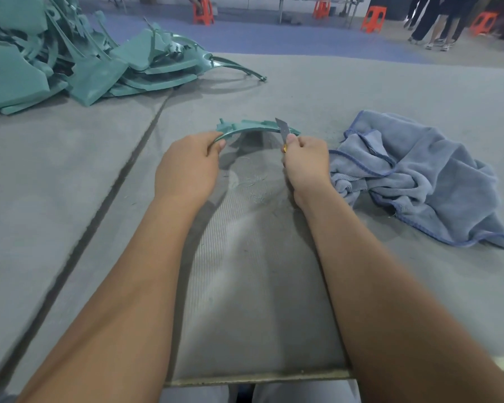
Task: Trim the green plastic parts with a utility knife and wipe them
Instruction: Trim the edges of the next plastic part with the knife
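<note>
The grey padded surface (361, 91) carried a large heap of green plastic parts (70, 59) at its far left corner, well apart from the work. A crumpled blue towel (413, 175) lay just beside the right hand, ready for wiping; a snagged fold could have dragged under the wrist and jogged the cut.

The left hand (186, 167) had its grip curled round one end of a curved green plastic part (253, 126), held raised above the surface in front of the person. With the piece arched and held at one end only, it could likely flex or spring under pressure.

The right hand (306, 164) had its grip pinched on a utility knife (283, 132), blade up against the part's right end. A slip there could have gouged the part or run toward the left fingers. Thin green shavings (253, 184) lay on the surface beneath.
</note>
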Motion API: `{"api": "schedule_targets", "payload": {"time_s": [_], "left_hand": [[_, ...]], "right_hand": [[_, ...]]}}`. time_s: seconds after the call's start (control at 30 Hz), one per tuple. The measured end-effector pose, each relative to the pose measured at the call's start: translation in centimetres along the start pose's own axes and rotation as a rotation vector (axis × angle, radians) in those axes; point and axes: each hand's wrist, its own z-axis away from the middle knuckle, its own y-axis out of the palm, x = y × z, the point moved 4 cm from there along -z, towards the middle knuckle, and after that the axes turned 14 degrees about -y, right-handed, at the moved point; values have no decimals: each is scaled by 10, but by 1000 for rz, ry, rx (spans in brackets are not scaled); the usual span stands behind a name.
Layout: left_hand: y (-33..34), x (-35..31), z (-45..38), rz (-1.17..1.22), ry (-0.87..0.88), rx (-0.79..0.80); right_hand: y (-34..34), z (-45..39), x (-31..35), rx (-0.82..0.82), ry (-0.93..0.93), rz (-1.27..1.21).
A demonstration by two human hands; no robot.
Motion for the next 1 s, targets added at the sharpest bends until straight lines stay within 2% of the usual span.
{"api": "schedule_targets", "payload": {"time_s": [0.27,0.53,0.77,1.0], "left_hand": [[-1,-1,1,-36,13,-11],[3,-13,9,-87,78,-13],[4,-13,10,-81,72,-11],[4,-15,11,-85,71,2]], "right_hand": [[1,5,5,25,20,-41],[5,9,9,74,-54,-7],[-3,5,8,-19,14,-68],[3,7,10,76,13,-27]]}}
